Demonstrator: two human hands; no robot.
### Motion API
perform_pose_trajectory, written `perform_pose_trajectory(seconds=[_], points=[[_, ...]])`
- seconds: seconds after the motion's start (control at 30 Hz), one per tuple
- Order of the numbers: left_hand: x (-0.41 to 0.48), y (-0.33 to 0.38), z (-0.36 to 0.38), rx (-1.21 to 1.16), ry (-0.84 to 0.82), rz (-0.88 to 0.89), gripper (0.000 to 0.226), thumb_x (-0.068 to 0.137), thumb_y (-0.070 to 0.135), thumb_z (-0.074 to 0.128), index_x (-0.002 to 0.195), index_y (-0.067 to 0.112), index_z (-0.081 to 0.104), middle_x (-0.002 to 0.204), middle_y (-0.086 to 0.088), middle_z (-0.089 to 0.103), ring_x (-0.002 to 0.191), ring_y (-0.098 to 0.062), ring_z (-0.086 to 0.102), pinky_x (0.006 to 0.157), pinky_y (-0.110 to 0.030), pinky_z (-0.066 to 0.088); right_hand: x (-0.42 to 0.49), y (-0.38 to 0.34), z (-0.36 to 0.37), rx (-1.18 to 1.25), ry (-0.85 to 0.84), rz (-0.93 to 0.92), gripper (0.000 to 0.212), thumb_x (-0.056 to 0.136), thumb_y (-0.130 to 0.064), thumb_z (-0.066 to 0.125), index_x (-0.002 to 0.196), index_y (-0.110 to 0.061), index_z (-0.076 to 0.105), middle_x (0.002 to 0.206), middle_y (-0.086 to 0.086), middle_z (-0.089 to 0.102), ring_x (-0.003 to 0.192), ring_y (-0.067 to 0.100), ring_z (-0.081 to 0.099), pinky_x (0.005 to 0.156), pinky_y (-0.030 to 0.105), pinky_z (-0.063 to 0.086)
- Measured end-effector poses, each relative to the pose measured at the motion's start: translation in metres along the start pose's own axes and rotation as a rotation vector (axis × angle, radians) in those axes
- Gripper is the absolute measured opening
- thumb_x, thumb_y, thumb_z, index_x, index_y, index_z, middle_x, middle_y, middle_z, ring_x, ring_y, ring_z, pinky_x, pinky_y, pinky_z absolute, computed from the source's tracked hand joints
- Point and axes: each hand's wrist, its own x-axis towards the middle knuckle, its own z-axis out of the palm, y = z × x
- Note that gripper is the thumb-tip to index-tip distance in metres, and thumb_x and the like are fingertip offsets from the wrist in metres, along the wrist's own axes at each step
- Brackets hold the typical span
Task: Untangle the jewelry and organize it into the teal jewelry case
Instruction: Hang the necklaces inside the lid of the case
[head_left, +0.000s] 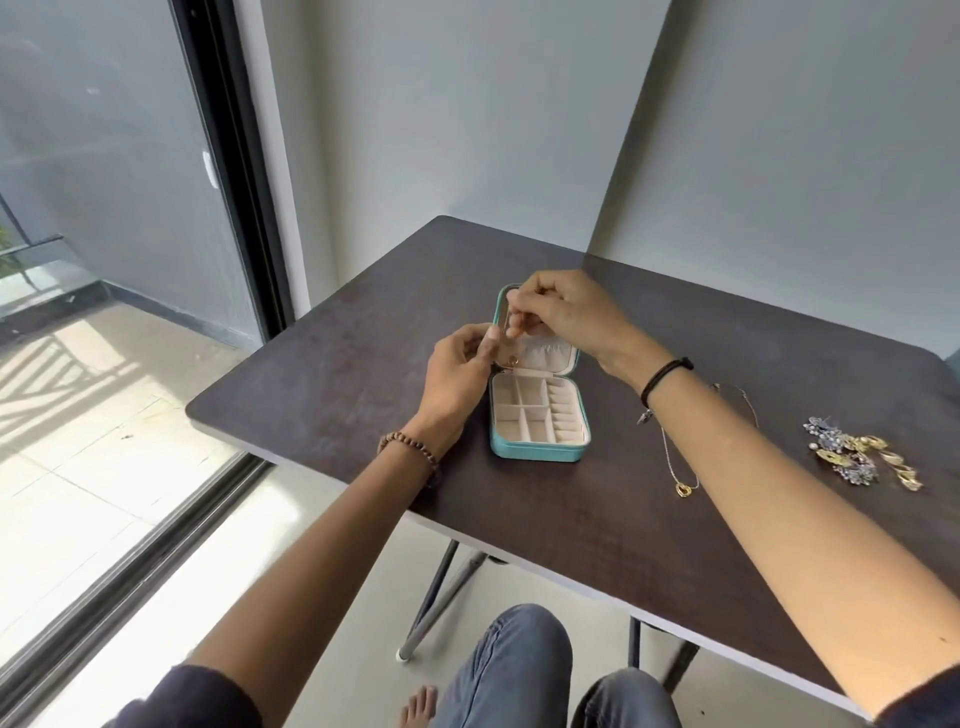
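The teal jewelry case (540, 453) lies open on the dark table, its cream compartments showing nothing inside. Both hands hover over its raised lid. My left hand (460, 371) and my right hand (558, 306) each pinch a thin chain between thumb and fingers. A small gold pendant (512, 361) hangs from it in front of the lid's lining. To the right, a necklace with a gold heart pendant (681, 488) lies on the table, partly hidden under my right forearm. Further right sits a cluster of gold and silver earrings (860, 457).
The dark table (337, 374) has its near edge running diagonally in front of my knees, with metal legs below. A wall corner stands right behind it. A glass sliding door (130, 208) fills the left side.
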Motion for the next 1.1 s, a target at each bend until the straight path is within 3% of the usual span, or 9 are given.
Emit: perform_pose_trajectory(seconds=[0.2, 0.33, 0.4, 0.57, 0.73, 1.1], points=[[0.001, -0.001, 0.001, 0.030, 0.022, -0.001, 0.024, 0.103, 0.028, 0.055, 0.112, 0.012, 0.070, 0.100, -0.001, 0.076, 0.095, -0.015, 0.072, 0.091, -0.036, 0.058, 0.001, 0.016, -0.002, -0.611, 0.244, -0.261, 0.020, 0.092, -0.042, 0.060, 0.086, -0.026, 0.072, 0.074, -0.014, 0.065, 0.072, 0.008, 0.063, 0.071, 0.039, 0.057], [0.001, -0.002, 0.001, 0.029, 0.023, 0.002, 0.022, 0.103, 0.028, 0.055, 0.109, 0.013, 0.071, 0.099, -0.002, 0.076, 0.094, -0.019, 0.072, 0.092, -0.043, 0.058, -0.001, 0.018, 0.000, -0.823, 0.287, -0.369, 0.022, 0.098, -0.041, 0.058, 0.099, -0.026, 0.074, 0.087, -0.005, 0.062, 0.081, 0.021, 0.063, 0.067, 0.035, 0.051], [0.002, -0.003, 0.001, 0.039, 0.026, 0.008, 0.021, 0.102, 0.028, 0.056, 0.107, 0.014, 0.071, 0.097, -0.002, 0.077, 0.091, -0.017, 0.072, 0.092, -0.043, 0.058, 0.000, 0.022, 0.001, -0.886, 0.337, -0.439, 0.024, 0.098, -0.041, 0.057, 0.101, -0.025, 0.075, 0.087, 0.000, 0.061, 0.075, 0.025, 0.064, 0.061, 0.036, 0.053], [0.001, -0.001, 0.002, 0.039, 0.030, 0.014, 0.019, 0.103, 0.026, 0.055, 0.104, 0.014, 0.071, 0.091, -0.001, 0.076, 0.082, -0.012, 0.071, 0.088, -0.039, 0.059, 0.000, 0.027, 0.005, -0.980, 0.466, -0.584, 0.014, 0.091, -0.034, 0.070, 0.087, -0.021, 0.074, 0.076, 0.000, 0.054, 0.055, 0.021, 0.056, 0.044, 0.028, 0.047], [0.000, -0.001, 0.002, 0.029, 0.031, 0.025, 0.017, 0.103, 0.024, 0.055, 0.105, 0.015, 0.070, 0.093, -0.002, 0.077, 0.083, -0.013, 0.072, 0.088, -0.039, 0.059, -0.003, 0.029, 0.007, -0.993, 0.542, -0.603, 0.010, 0.088, -0.033, 0.074, 0.084, -0.024, 0.074, 0.076, -0.002, 0.052, 0.061, 0.017, 0.054, 0.043, 0.022, 0.039], [0.002, -0.002, 0.001, 0.053, 0.029, 0.019, 0.018, 0.103, 0.027, 0.056, 0.106, 0.017, 0.070, 0.096, 0.001, 0.077, 0.092, -0.016, 0.073, 0.091, -0.042, 0.059, 0.001, 0.024, 0.010, -0.910, 0.610, -0.555, 0.010, 0.090, -0.034, 0.071, 0.087, -0.025, 0.069, 0.085, -0.006, 0.060, 0.073, 0.015, 0.062, 0.045, 0.025, 0.045]])
